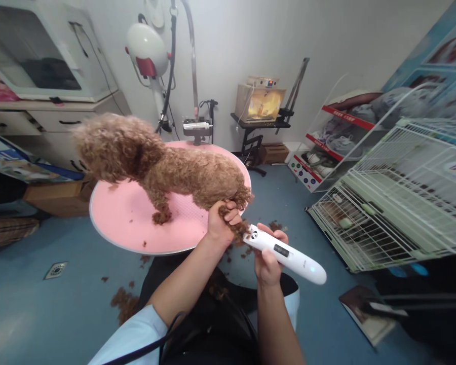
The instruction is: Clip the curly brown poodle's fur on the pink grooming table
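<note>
A curly brown dog (197,170) stands on a pink oval grooming table (129,223), its head toward the left. My left hand (221,223) is wrapped around the dog's hind leg (240,229), which sticks out past the table's edge toward me. In my right hand (269,261) is a white hair clipper (289,253) with a small dark display and a lit blue spot. The clipper's head touches or nearly touches the fur at the leg's lower end. Loose fur hides the blade and the paw.
Fur clumps (125,304) lie on the blue floor. Wire cages (395,187) and a shelf rack (327,142) stand on the right. Behind the table are a stand dryer (147,50) and a holder with a white tool (196,125). A cardboard box (57,197) sits at left.
</note>
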Tool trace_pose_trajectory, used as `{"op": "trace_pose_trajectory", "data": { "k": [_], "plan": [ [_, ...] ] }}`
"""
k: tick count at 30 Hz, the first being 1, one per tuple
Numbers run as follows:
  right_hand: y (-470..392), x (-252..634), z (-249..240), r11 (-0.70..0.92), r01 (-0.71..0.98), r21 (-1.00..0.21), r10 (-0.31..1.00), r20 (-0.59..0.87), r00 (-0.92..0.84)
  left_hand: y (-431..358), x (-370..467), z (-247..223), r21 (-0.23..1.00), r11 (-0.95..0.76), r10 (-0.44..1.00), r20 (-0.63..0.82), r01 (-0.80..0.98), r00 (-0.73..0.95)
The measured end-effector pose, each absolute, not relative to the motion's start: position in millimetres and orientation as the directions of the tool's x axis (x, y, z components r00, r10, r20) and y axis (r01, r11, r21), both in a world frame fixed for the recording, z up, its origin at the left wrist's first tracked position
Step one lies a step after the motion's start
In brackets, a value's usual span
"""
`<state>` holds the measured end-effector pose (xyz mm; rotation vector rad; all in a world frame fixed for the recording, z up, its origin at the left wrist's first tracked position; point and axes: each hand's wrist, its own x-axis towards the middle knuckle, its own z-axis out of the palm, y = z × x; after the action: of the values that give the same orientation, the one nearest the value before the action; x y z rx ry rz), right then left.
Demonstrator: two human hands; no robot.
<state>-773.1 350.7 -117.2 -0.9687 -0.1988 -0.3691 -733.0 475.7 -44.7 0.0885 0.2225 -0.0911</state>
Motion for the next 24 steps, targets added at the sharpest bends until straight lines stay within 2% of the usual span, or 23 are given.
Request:
{"op": "trace_pose_trajectory", "data": {
  "k": [4, 10, 16, 20, 24],
  "plan": [
    [345.0, -770.0, -113.6, 0.571, 0.283, -0.770, -0.113, 0.268, 0.957, 477.3, -733.7, -43.2, 0.085, 0.990, -0.086, -0.228, 0.108, 0.970],
    [343.8, -770.5, -112.1, 0.562, 0.344, -0.752, -0.189, 0.287, 0.939, 478.1, -733.8, -41.7, 0.124, 0.987, -0.072, -0.232, 0.103, 0.970],
    [349.8, -764.5, -110.9, 0.637, 0.215, -0.740, -0.042, 0.246, 0.968, 479.4, -733.3, -46.4, 0.110, 0.988, -0.087, -0.200, 0.110, 0.976],
    [354.7, -759.5, -115.9, 0.734, 0.117, -0.669, -0.015, 0.156, 0.988, 478.7, -733.5, -45.7, 0.086, 0.988, -0.106, -0.199, 0.125, 0.974],
    [361.6, -759.9, -124.4, 0.789, -0.039, -0.613, 0.032, -0.023, 0.999, 477.9, -734.6, -44.0, 0.100, 0.987, -0.102, -0.213, 0.126, 0.972]
  ]
}}
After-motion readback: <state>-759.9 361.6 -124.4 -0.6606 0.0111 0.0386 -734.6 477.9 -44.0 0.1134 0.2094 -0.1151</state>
